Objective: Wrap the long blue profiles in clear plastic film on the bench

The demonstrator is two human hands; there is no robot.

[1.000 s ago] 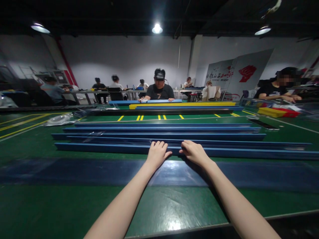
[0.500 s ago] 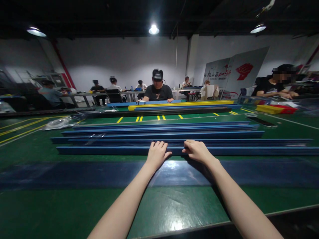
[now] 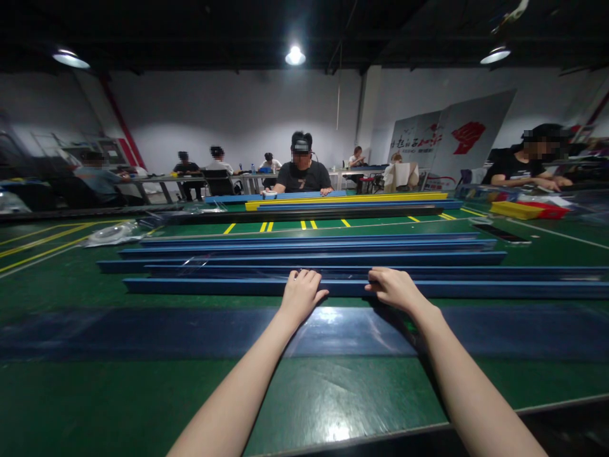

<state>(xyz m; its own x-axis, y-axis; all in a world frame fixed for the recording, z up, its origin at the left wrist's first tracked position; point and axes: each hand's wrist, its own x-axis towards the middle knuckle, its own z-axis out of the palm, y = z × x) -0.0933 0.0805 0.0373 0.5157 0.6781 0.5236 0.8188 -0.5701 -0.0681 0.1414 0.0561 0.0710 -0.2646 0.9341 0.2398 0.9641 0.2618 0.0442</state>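
A long blue U-shaped channel strip lies across the green table, its upright walls running left to right. My left hand is over its near wall, fingers inside the channel and thumb on the outer side. Farther right, my right hand grips the same wall with curled fingers and a thumb. Some clear film shows near the left part of the channel. Closer to me, a flat, shiny dark-blue strip lies beneath my forearms.
Several more blue channels lie parallel just beyond. Farther off are a black strip and a yellow strip, with a person seated behind. A phone and yellow tray sit right; bundled clear plastic lies left.
The nearest blue channel has slid to the right, and my right hand has moved right with it. My left hand has stayed almost in place.
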